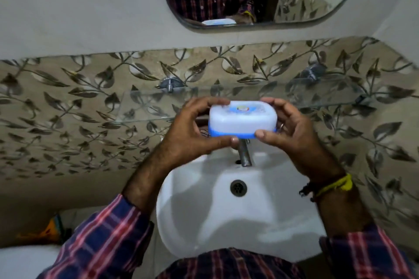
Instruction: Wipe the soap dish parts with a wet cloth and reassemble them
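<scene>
Above sink [199, 217]: left hand [188, 129], right hand [292, 129] grip closed soap dish [242, 121], thumbs under, fingertips blurred.

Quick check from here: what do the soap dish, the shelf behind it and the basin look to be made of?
Soap dish: plastic by the look, a milky translucent lid on a solid blue base, smooth with rounded moulded corners.
Shelf: clear glass, since the leaf tiles show through it; its wall brackets look like metal.
Basin: glossy white, probably glazed ceramic, with soft reflections.
</scene>
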The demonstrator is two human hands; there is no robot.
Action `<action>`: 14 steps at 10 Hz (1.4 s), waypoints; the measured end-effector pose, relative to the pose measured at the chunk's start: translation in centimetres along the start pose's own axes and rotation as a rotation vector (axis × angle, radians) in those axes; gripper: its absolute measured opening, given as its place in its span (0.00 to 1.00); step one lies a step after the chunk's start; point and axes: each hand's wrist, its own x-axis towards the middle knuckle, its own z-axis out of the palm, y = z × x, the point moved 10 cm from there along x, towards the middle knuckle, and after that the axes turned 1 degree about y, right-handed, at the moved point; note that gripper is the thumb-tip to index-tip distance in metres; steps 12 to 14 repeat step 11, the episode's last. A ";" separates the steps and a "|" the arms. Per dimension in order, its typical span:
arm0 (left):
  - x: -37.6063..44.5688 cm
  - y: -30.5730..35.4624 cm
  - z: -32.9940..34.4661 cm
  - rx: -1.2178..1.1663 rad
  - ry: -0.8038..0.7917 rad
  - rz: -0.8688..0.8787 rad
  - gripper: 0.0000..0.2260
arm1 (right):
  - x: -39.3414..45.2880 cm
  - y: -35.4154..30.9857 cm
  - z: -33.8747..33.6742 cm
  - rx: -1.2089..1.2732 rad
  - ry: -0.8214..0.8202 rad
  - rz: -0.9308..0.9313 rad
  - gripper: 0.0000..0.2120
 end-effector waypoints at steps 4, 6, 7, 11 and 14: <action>6.8 -1.8 -1.9 0.445 0.237 0.131 0.35 | 8.9 -0.1 -1.4 -0.414 -0.027 -0.119 0.36; 7.9 -3.4 -0.6 0.477 0.241 0.084 0.35 | 9.2 0.4 -2.1 -0.594 0.073 -0.184 0.34; 7.9 -3.7 -0.2 0.492 0.220 0.052 0.34 | 8.8 0.3 -2.4 -0.590 0.094 -0.195 0.33; 6.3 -3.7 -0.5 0.293 0.280 -0.026 0.44 | 8.0 0.0 -3.0 -0.570 0.155 -0.212 0.35; 6.3 -3.7 -0.5 0.293 0.280 -0.026 0.44 | 8.0 0.0 -3.0 -0.570 0.155 -0.212 0.35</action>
